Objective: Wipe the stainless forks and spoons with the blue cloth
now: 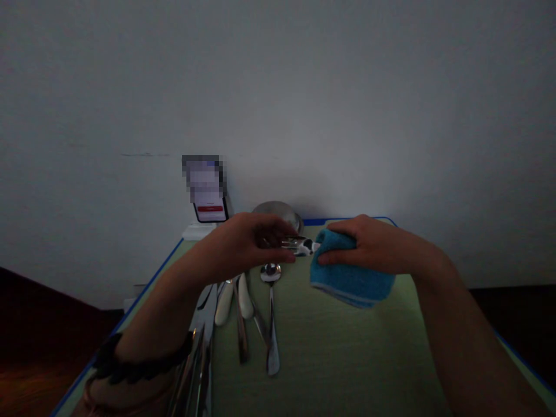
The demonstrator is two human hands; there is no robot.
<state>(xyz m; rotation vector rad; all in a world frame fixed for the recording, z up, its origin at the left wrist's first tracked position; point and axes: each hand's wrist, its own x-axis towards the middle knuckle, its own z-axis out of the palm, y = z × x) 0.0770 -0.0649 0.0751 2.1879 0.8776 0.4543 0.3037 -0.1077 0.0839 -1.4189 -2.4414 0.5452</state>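
Above the table, a shiny metal fork [299, 245] lies crosswise between my two hands, its tines pointing left. My left hand [243, 240] is closed around the tine end, thumb below and fingers above. A blue cloth [351, 284] is wrapped about the fork's other end, hiding the handle. My right hand [373, 243] grips the fork through this cloth, and its loose part hangs down. Just below the fork, a spoon [271, 324] rests on the table. Left of it lie several pieces of cutlery, two of them with cream handles [224, 304].
A phone [211, 200] leans upright on a white stand [198, 231] at the back left. Behind my left hand sits a round metal dish [278, 208] against the wall. More cutlery [195, 365] lies in a pale tray beside my left wrist. The green tabletop [330, 359] has blue edging.
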